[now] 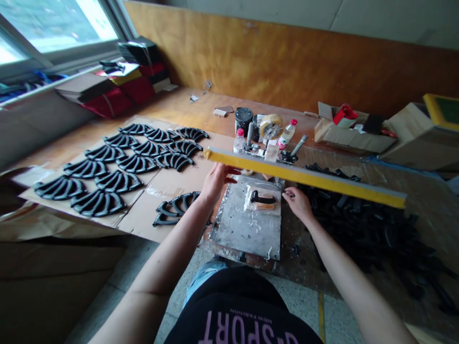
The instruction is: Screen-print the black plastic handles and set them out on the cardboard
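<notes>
A long yellow-and-grey frame [304,177] is raised across the work spot, seen edge-on. My left hand [214,182] is just below its left end, fingers stretched apart toward the right; whether it touches the frame I cannot tell. Under the frame lies a scuffed metal plate [247,234]. On it a small block jig [264,206] carries a black curved handle-like piece [263,198]. My right hand [298,203] is at the plate's right edge, fingers curled and pressed together; anything in them is too small to make out.
Rows of black curved pieces [136,163] lie on cardboard [143,220] at left. A dark heap of similar pieces [373,229] fills the right. Behind the frame stand clamps, a tape roll [271,126], a red-capped bottle [287,134] and a black tub [244,119]. Boxes [353,129] sit farther right.
</notes>
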Motion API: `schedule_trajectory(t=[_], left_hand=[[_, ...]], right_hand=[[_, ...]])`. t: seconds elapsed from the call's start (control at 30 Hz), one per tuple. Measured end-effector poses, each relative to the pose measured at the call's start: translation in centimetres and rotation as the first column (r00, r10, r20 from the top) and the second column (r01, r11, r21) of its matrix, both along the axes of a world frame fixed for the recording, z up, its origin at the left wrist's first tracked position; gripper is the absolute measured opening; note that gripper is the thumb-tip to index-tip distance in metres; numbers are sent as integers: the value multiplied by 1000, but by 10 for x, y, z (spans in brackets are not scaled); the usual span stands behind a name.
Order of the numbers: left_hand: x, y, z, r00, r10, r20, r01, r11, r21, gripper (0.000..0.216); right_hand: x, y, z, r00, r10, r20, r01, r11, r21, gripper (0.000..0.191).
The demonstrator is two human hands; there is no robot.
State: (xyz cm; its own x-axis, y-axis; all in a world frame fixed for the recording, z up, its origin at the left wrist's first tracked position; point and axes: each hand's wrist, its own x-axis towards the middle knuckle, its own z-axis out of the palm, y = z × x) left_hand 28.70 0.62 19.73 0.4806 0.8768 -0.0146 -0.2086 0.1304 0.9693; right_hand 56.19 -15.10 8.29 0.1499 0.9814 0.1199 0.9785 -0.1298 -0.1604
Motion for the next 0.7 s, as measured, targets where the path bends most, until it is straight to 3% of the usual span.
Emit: schedule_trajectory(t=[0.1,0.2,0.27,0.33,0.37,0.4,0.5,0.57,0.7], left_hand=[[9,0,-1,1000,28,-7,-29,999,-47,54],[-1,-23,-23,996,59,-60,-66,992,-106,55],[-15,-49,-45,983,-82,-163,44,974,-224,59],[-28,-77,-68,947,-247,-203,153,908,-389,65],[-34,-88,-78,945,-269,-188,161,879,-450,67],[-39,-97,-86,960,-225,-168,118,867,-484,67],[-64,-102,-108,981,91,-172,-167,851,-498,60],[-93,-94,-122,939,258,-227,-338,812,-476,57],[-170,-75,-160,802,408,-437,-576,723,-381,57]], right_hand=[[-36,-1,-23,994,-1,-105,9,997,80,33],[-53,3,-19,974,19,-224,5,994,108,22],[-64,7,-7,955,61,-289,-19,989,145,19],[-85,12,6,935,149,-322,-89,977,194,19],[-100,16,11,925,204,-322,-139,967,215,19],[-118,20,15,913,263,-313,-196,953,230,19],[-180,36,15,857,431,-283,-379,898,223,22],[-217,51,10,807,515,-287,-478,857,193,24],[-273,98,-5,793,535,-291,-536,840,83,26]])
